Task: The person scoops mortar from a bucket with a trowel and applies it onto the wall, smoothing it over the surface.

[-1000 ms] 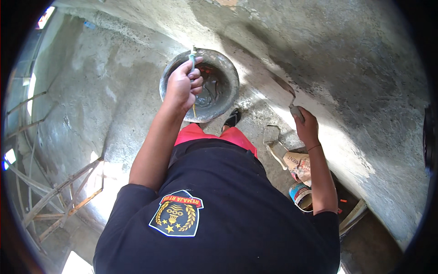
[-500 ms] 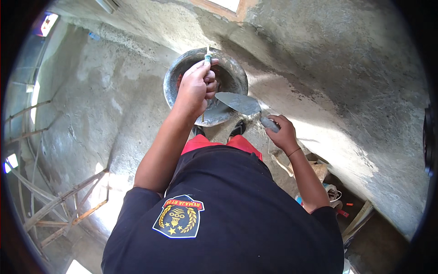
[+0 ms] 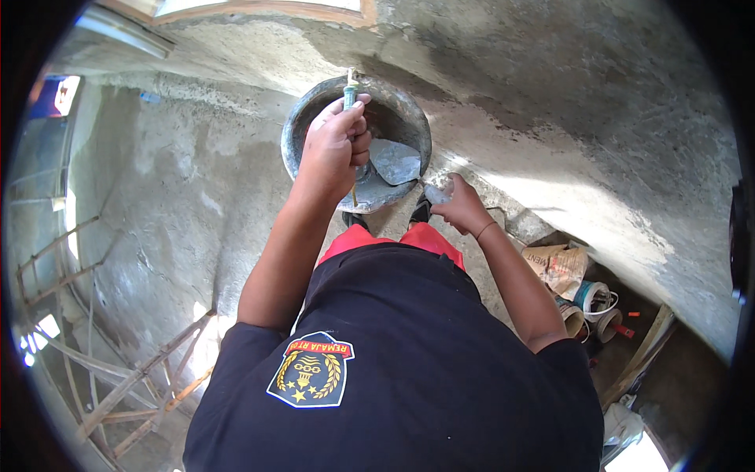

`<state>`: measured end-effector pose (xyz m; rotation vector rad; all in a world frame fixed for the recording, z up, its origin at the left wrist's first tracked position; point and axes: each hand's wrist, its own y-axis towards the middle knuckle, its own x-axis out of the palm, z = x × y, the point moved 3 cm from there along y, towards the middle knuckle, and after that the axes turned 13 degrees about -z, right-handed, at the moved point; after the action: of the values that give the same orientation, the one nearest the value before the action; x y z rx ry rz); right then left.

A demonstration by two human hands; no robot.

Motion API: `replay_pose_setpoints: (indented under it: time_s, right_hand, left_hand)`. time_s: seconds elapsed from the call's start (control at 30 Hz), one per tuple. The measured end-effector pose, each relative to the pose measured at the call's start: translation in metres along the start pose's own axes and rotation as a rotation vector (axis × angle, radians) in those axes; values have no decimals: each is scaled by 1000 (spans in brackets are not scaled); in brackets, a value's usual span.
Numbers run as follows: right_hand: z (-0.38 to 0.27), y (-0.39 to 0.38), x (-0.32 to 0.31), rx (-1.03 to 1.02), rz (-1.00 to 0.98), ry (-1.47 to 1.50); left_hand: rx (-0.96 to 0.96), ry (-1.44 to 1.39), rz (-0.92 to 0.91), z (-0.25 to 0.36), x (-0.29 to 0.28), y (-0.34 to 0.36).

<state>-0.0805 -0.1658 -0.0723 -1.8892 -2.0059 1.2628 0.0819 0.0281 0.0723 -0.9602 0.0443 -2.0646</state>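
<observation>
My left hand (image 3: 336,145) is closed round a slim green-handled tool (image 3: 350,96) with a pale top and a yellowish end below, held upright over a round grey-stained basin (image 3: 296,118). My right hand (image 3: 462,204) grips the grey handle of a pointed trowel (image 3: 393,162) just outside the basin's right rim. The trowel's flat, wet grey blade reaches inside the basin, right of my left hand. I cannot tell whether the blade touches what is in the basin, and my left hand hides part of the inside.
A rough plastered wall (image 3: 566,118) rises at the right and top, with a wood-framed opening (image 3: 363,17). At lower right lie a torn paper sack (image 3: 554,267), buckets (image 3: 598,303) and planks (image 3: 645,354). Timber framework (image 3: 134,377) stands at lower left. My sandalled foot (image 3: 421,210) is beside the basin.
My right hand has moved left with the trowel, whose blade swung down from beside the wall into the basin. My left hand still holds its tool upright over the basin.
</observation>
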Motion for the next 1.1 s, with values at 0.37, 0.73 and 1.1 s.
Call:
replay_pose_setpoints:
  time_s: [0.37, 0.73, 1.1]
  right_hand:
    - [11, 32, 30, -2, -925, 1216]
    - [2, 41, 46, -21, -821, 1341]
    - [-81, 16, 31, -22, -583, 1006]
  left_hand:
    - [-2, 87, -55, -1, 21, 4]
    - [4, 137, -65, 18, 3, 3]
    - [20, 344, 273, 40, -132, -19]
